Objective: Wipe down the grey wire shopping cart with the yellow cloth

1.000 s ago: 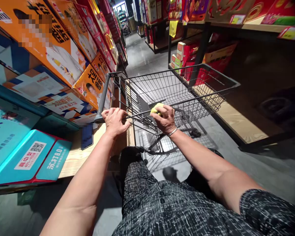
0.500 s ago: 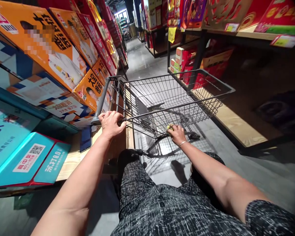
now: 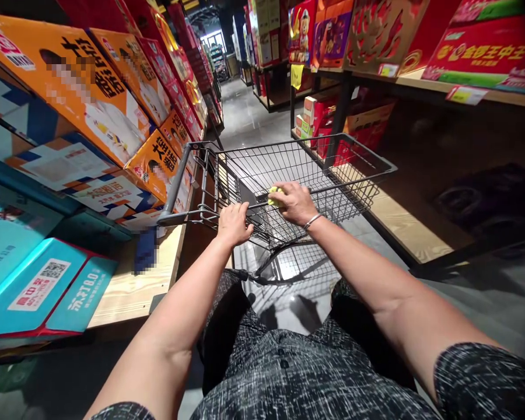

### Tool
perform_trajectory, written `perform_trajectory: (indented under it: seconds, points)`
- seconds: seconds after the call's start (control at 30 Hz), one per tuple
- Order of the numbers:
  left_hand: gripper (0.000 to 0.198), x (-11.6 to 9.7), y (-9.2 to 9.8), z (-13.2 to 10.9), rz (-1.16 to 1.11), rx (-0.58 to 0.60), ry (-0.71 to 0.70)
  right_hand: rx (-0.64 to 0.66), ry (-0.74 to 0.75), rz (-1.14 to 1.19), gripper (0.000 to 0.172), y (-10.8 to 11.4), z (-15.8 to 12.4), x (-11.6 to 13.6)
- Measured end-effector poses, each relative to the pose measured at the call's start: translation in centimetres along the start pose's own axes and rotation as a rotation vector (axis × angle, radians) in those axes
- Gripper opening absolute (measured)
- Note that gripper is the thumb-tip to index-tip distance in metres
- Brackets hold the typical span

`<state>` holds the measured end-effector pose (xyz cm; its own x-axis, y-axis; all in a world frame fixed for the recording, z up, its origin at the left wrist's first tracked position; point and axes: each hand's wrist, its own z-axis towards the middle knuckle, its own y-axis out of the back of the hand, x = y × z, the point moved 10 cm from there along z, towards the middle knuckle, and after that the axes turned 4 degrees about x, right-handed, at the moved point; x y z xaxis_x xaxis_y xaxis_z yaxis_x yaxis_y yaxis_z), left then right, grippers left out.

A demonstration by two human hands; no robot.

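A grey wire shopping cart [image 3: 350, 189] stands across the aisle in front of me, its handle at the left. My left hand [image 3: 235, 224] is wrapped round the cart's near top rail, right of the handle. In my right hand [image 3: 294, 203] is a crumpled yellow cloth [image 3: 276, 197], held at the same rail, farther right. The fingers of that hand are curled round the cloth. The inside of the basket shows the floor through its wires.
Orange boxes [image 3: 109, 93] are stacked on the left, with a turquoise box [image 3: 44, 286] on a wooden shelf [image 3: 161, 274]. A dark object lies near that shelf's edge. At the right, a shelf unit [image 3: 406, 224] holds red gift boxes [image 3: 485, 55].
My left hand has moved right, from beside the handle onto the near rail. My right hand has risen with the yellow cloth to that rail. The cart appears slightly farther left.
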<state>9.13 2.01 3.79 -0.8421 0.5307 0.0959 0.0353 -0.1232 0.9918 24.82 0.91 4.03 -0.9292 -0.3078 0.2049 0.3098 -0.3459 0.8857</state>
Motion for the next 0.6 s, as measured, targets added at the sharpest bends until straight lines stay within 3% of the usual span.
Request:
perform_trajectory:
  seconds: [0.23, 0.33, 0.47, 0.6]
  points:
    - [0.059, 1.3, -0.6, 0.6, -0.090, 0.088, -0.002, 0.036, -0.201, -0.027, 0.043, 2.0, -3.2, -15.2]
    - [0.058, 1.7, -0.7, 0.8, -0.100, 0.104, -0.012, 0.020, -0.268, 0.070, 0.043, 2.5, -3.8, -19.7]
    - [0.057, 2.2, -0.8, 1.0, -0.069, 0.159, 0.023, 0.047, -0.370, 0.161, 0.044, 1.7, -3.4, -21.1]
    - [0.074, 1.5, -1.0, 1.4, 0.002, 0.275, 0.057, 0.027, -0.340, 0.112, 0.036, 1.2, -2.7, -17.9]
